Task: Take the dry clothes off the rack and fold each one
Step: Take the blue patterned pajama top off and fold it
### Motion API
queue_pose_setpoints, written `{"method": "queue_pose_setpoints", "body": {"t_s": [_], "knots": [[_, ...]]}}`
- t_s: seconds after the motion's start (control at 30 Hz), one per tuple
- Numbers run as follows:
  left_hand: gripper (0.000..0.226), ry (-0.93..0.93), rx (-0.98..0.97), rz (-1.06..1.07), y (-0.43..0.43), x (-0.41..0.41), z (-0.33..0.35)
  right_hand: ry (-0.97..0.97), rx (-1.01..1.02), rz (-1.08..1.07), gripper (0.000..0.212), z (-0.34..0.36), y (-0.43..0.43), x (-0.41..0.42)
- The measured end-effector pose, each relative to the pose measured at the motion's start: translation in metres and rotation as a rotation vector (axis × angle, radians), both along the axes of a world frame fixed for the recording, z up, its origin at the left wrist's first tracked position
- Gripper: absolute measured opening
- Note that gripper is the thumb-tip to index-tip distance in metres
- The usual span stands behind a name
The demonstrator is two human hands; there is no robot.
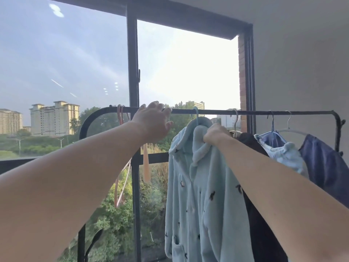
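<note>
Matt black metal rack (245,111), fluffy pale-blue fleece robe (198,186), smooth, perhaps satin, navy garment (324,167)

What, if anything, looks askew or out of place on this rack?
Nothing is damaged or spilled. Only two small things: empty pink hangers dangle in a tangle at the rail's left end, and a small pale blue fleece piece sits bunched on its hanger, right of the robe the right hand grips.
</note>
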State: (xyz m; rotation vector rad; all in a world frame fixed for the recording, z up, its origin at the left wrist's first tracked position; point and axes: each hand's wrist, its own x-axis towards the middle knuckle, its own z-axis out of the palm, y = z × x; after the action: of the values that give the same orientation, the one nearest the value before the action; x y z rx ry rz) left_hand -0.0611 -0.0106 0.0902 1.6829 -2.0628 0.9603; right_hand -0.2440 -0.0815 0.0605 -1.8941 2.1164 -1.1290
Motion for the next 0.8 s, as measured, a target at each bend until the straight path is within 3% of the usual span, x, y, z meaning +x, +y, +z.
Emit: {"method": "queue_pose_setpoints", "body": {"t_s": [0.13, 0.23, 0.47, 0.67, 0.8], "knots": [[0.054, 0.026, 0.014, -0.005, 0.003, 0.005, 0.002, 0.017, -0.154, 0.060, 0.002, -0.002, 0.006, -0.003], [0.052, 0.059, 0.062, -0.019, 0.008, 0.005, -0.001, 0.101, -0.266, 0.059, 0.018, 0.001, 0.019, -0.004], [0.049, 0.081, 0.085, -0.045, 0.018, -0.005, -0.004, 0.148, -0.433, -0.036, 0.004, 0.002, 0.037, -0.016], [0.046, 0.094, 0.123, -0.053, 0.028, -0.031, -0.014, 0.089, -0.416, -0.081, 0.021, -0.011, 0.045, -0.038], [0.047, 0.247, 0.224, -0.077, 0.033, -0.054, -0.043, 0.057, -0.343, -0.068, 0.024, -0.041, 0.054, -0.046]]}}
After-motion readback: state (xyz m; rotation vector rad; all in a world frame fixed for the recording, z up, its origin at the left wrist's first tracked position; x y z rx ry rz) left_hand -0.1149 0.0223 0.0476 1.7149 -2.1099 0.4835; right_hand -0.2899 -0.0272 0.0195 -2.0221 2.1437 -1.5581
